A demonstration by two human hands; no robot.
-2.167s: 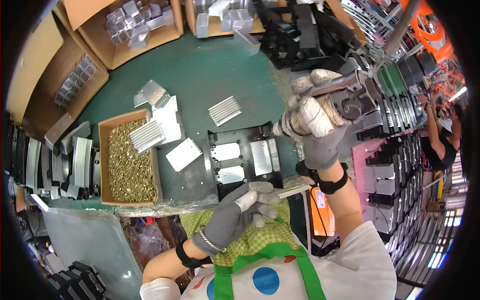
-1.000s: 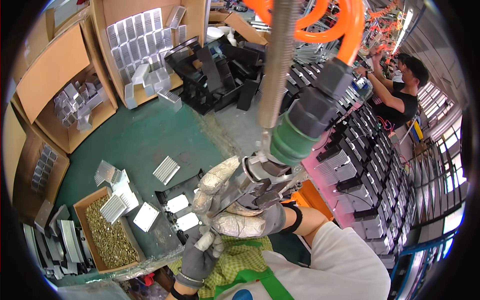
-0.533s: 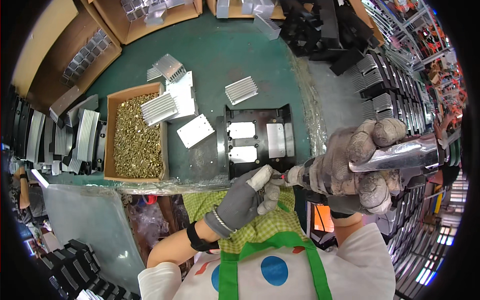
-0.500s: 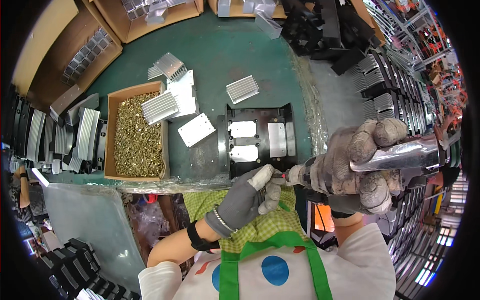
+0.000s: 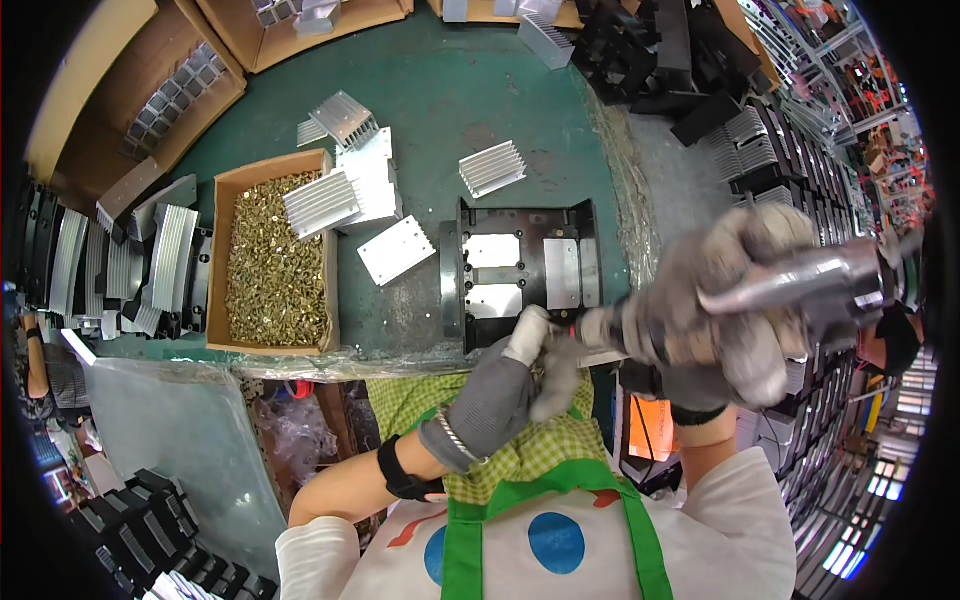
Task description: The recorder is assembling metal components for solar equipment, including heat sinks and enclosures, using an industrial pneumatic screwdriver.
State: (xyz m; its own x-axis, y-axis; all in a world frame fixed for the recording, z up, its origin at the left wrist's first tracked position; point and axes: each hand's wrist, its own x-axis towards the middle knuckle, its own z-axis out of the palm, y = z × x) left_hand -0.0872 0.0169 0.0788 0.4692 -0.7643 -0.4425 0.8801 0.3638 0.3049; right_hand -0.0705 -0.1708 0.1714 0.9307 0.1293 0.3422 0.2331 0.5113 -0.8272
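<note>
My right hand [image 5: 705, 300], in a grey work glove and blurred by motion, is wrapped round a silver pistol-shaped power screwdriver [image 5: 815, 280] with its tip pointing left. My gloved left hand [image 5: 495, 390] pinches at that tip with thumb and fingers. Whatever small piece lies between those fingers is hidden. Just beyond both hands, a black metal housing [image 5: 533, 262] lies at the table's near edge. Three pale metal plates [image 5: 493, 251] show through or on its floor. A finned aluminium heat sink [image 5: 493, 170] rests behind the housing.
Left of the housing stands a cardboard box [image 5: 335, 290] full of brassy screws [image 5: 275, 270]. More heat sinks [image 5: 322, 205] lie against and beside it. Black brackets [image 5: 650, 50] are heaped at the far right. Stacked finned housings [image 5: 775, 150] line the right side; cardboard cartons [image 5: 215, 110] stand at the far left.
Both hands and the screwdriver tip have risen slightly toward the housing, still together. The right hand has become blurred. The housing and loose parts appear shifted slightly with the view.
</note>
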